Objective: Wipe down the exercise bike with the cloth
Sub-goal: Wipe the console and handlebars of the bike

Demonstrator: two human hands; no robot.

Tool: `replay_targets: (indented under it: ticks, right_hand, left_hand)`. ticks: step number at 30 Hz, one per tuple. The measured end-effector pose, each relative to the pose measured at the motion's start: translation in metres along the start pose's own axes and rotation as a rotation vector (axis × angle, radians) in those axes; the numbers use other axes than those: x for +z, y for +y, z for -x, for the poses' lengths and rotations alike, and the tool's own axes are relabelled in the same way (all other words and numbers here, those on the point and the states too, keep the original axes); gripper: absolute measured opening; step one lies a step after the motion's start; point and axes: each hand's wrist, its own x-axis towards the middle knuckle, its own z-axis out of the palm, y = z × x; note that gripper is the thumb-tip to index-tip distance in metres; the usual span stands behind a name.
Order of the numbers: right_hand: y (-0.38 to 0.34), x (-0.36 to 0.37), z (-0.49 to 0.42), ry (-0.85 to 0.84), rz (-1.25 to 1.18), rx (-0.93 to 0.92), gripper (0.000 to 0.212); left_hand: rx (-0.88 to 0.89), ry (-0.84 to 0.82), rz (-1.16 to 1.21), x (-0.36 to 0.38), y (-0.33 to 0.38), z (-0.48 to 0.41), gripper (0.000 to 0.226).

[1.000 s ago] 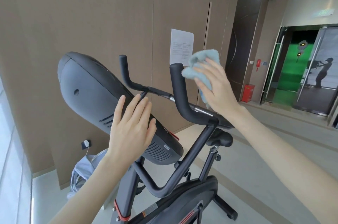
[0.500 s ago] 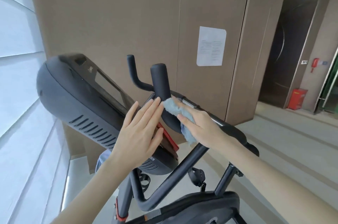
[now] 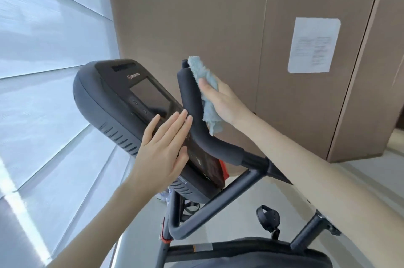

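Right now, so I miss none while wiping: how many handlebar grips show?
2: the near grip, with the cloth held against it by the right hand; the far grip, mostly hidden, only its tip showing.

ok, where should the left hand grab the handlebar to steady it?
Probably best: take the foam handlebar on its lower run below the bend, from above, fingers wrapping over. That stretch is bare and round; the right hand and cloth occupy the upright part. The left hand lies flat on the console beside it.
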Motion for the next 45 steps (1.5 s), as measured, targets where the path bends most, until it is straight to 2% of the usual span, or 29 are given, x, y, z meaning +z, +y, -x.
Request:
replay_targets:
  ticks: [2, 5, 11, 14, 16, 21, 24, 26, 31, 34, 36, 38, 39, 40, 42, 45]
  right_hand:
    - [0.01, 0.007, 0.004, -0.028, -0.007, 0.008, 0.046]
    - [0.02, -0.002, 0.021, -0.072, 0.111, 0.004, 0.043]
    - [0.04, -0.035, 0.068, -0.302, 0.575, 0.102, 0.046]
    - [0.031, -0.055, 0.066, -0.411, 0.722, 0.154, 0.043]
    - [0.026, -0.064, 0.06, -0.374, 0.72, 0.162, 0.038]
    - [0.007, -0.053, 0.024, 0.003, 0.328, -0.026, 0.044]
    - [-0.002, -0.019, 0.008, -0.028, 0.183, -0.018, 0.048]
    - [0.006, 0.0, 0.012, -0.06, 0.179, 0.016, 0.051]
    - [0.028, -0.014, 0.064, -0.17, 0.568, 0.059, 0.047]
    - [0.027, -0.024, 0.083, -0.267, 0.857, -0.041, 0.061]
    - [0.026, -0.033, 0.092, -0.34, 1.037, -0.044, 0.07]
    - [0.02, -0.047, 0.099, -0.377, 1.061, 0.03, 0.073]
    - [0.017, -0.053, 0.1, -0.343, 1.022, 0.054, 0.074]
    - [0.016, -0.056, 0.098, -0.265, 0.976, 0.016, 0.071]
    - [0.016, -0.046, 0.091, -0.103, 0.944, -0.211, 0.061]
    - [0.035, -0.011, 0.083, -0.109, 1.061, -0.392, 0.052]
  left_hand:
    - [-0.006, -0.026, -0.019, -0.003, 0.001, 0.0, 0.054]
    - [-0.023, -0.058, -0.033, -0.006, 0.004, 0.0, 0.055]
    - [-0.056, -0.073, -0.015, -0.006, 0.007, 0.0, 0.057]
    - [-0.054, -0.085, -0.022, -0.009, 0.006, 0.0, 0.057]
    - [-0.046, -0.093, -0.03, -0.01, 0.006, -0.001, 0.056]
    - [-0.034, -0.134, -0.02, -0.01, 0.001, -0.001, 0.059]
    - [-0.016, -0.146, 0.013, -0.009, -0.003, -0.001, 0.06]
    - [-0.004, -0.15, 0.042, -0.008, -0.006, -0.001, 0.06]
    - [0.015, -0.134, 0.105, -0.004, -0.009, 0.0, 0.06]
    - [0.03, -0.113, 0.128, -0.002, -0.012, -0.001, 0.059]
    - [0.045, -0.107, 0.138, -0.001, -0.015, 0.0, 0.058]
    - [0.063, -0.096, 0.151, -0.001, -0.018, -0.001, 0.058]
    - [0.072, -0.088, 0.164, -0.001, -0.02, -0.002, 0.057]
    - [0.079, -0.077, 0.179, -0.002, -0.022, -0.002, 0.057]
    - [0.086, -0.056, 0.213, -0.002, -0.023, -0.004, 0.057]
    - [0.088, -0.041, 0.267, -0.002, -0.024, -0.005, 0.059]
